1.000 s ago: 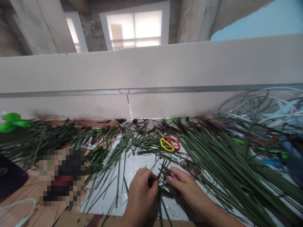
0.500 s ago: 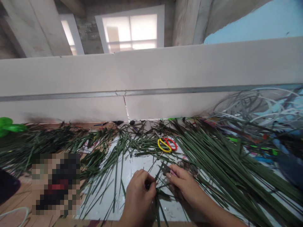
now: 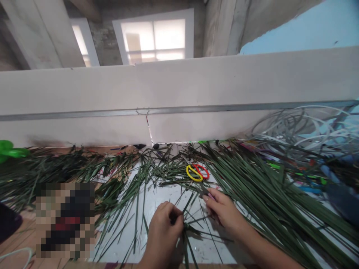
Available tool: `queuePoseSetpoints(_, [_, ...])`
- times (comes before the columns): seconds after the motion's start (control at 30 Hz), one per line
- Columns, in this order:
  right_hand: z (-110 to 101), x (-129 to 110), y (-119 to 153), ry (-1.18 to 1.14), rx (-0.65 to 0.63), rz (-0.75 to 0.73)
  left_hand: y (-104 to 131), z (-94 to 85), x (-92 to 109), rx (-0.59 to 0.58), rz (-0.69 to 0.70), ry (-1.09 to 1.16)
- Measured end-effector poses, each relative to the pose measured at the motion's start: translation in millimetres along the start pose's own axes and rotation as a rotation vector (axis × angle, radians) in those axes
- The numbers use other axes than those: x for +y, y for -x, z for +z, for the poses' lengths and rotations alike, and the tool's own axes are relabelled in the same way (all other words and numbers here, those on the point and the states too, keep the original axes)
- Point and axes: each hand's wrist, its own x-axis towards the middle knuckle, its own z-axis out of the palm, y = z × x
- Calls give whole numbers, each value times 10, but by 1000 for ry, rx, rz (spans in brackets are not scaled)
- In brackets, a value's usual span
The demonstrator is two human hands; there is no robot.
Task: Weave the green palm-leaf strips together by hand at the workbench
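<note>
Thumb and fingers of my left hand (image 3: 165, 228) are pinched on a bunch of narrow green leaf strips (image 3: 192, 232), which fan out from its fingertips over a white board (image 3: 157, 196). To the right, my right hand (image 3: 223, 210) is closed around a small purple-handled tool (image 3: 211, 195) with a dark, flat blade. That blade points up and left, apart from the strips in my left hand; its exact kind is unclear. Just beyond lies a pair of scissors (image 3: 194, 173) with one yellow and one red handle loop, untouched.
Long green leaves (image 3: 260, 186) lie in a thick bundle on the right. Cut leaf pieces (image 3: 56, 164) are heaped at left. White coiled strips (image 3: 305, 119) pile up at far right, a green balloon-like object (image 3: 11, 150) at far left. A low white wall (image 3: 179, 86) runs behind.
My right hand has drawn the tool slightly up and to the right, away from the leaf strips. My left hand keeps its pinch in nearly the same place.
</note>
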Motion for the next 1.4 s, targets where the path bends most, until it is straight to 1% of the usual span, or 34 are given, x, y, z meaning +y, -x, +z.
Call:
queuePoseSetpoints(0.1, [-4, -37, 15, -37, 13, -22, -24, 21, -12, -32, -59, 154])
queuePoseSetpoints(0.2, [42, -78, 82, -102, -31, -29, -42, 51, -12, -98, -103, 339])
queuePoseSetpoints(0.3, [106, -101, 153, -160, -82, -4, -40, 76, -7, -141, -123, 434])
queuePoseSetpoints(0.43, [142, -118, 199, -191, -100, 33, -12, 88, 20, -177, -104, 443])
queuePoseSetpoints(0.57, [137, -116, 194, -180, -92, -49, 8, 80, 71, -215, -105, 468])
queuePoseSetpoints(0.63, [133, -103, 182, -172, -88, -63, 7, 75, 85, -218, -107, 493])
queuePoseSetpoints(0.73, [127, -83, 171, -144, -89, -47, -5, 73, 76, -209, -118, 543])
queuePoseSetpoints(0.87, [122, -78, 175, -130, -100, -59, -25, 86, 31, -191, -148, 607])
queuePoseSetpoints(0.97, [116, -77, 181, -126, -97, -65, -46, 93, 1, -162, -150, 617])
queuePoseSetpoints(1.07, [109, -65, 182, -116, -69, -35, -68, 80, -8, -131, -145, 604])
queuePoseSetpoints(1.2, [103, -55, 175, -121, -90, -8, -75, 38, 13, -98, -140, 627])
queuePoseSetpoints(1.3, [105, -81, 172, -119, -93, -18, -65, 6, 30, -105, -131, 633])
queuePoseSetpoints(1.4, [101, -128, 184, -117, -115, -35, -66, -15, 26, -137, -136, 597])
